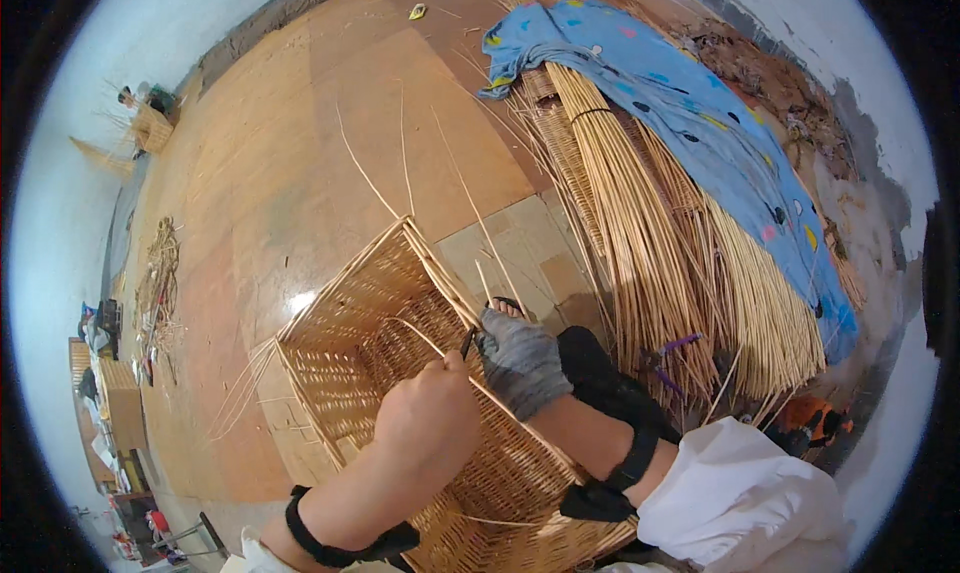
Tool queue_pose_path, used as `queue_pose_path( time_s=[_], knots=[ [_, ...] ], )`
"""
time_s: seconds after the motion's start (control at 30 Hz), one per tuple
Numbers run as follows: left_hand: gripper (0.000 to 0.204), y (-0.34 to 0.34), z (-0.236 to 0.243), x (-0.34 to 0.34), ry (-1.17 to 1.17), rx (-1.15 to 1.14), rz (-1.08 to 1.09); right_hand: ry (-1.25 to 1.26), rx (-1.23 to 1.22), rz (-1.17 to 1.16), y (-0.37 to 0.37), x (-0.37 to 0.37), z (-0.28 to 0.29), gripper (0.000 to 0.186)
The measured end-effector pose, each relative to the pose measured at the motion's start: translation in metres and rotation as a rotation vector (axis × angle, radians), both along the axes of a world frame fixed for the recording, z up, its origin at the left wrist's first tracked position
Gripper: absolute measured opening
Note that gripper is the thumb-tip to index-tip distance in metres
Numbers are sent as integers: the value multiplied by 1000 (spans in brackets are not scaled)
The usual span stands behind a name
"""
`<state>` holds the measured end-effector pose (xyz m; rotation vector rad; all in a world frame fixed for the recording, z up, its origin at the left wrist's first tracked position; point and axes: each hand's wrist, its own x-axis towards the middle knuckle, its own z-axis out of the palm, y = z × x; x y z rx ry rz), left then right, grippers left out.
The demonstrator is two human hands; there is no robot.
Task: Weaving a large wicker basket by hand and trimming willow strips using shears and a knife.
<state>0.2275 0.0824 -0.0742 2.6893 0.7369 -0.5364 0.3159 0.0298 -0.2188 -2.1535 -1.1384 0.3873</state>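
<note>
A rectangular wicker basket [325,318], with long loose canes sticking out from its corners, lies below me. My bare left hand [425,413] is closed in a pinch on a pale cane [418,334] over the basket's inside, just left of the right rim. My right hand [522,363], in a grey glove, is closed around that rim near upright cane ends. A small dark item [468,342] shows between my hands; I cannot make out what it is or which hand holds it.
Cane bundles [640,263], partly under a blue patterned cloth [670,113], lie at right, with purple-handled shears [680,344] on them. Wicker pieces [150,128] and loose strands [160,273] lie at left. Shelves or boxes [120,403] line the left wall.
</note>
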Motion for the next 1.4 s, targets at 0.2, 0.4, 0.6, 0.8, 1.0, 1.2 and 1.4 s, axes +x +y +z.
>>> queue_pose_path(
  time_s=[0.2, 0.4, 0.6, 0.8, 1.0, 1.2, 1.4],
  knots=[
    [36, -41, -6, -21, 45, 274, 71, -20, 5, -86, -1, 12, -8, 31],
    [34, -55, 51, -101, -240, -934, 974, 1499, 393, -18, -42, 76, 43, 25],
    [22, -61, -39, -107, -703, -1153, 1484, 1130, 19, 7, -33, 70, 27, 21],
    [30, -55, -150, -126, -520, -496, 1009, 1074, -270, 190, 3, 61, 33, 13],
    [53, -112, -67, -69, -671, -752, 487, 1345, -88, -95, -8, 64, 32, 11],
    [61, -123, -77, -64, -834, -845, 355, 854, -87, 103, 6, 48, 64, 13],
    [46, -69, -65, -62, -449, -671, -1, 441, 148, 37, -13, 35, 25, 12]
  ],
)
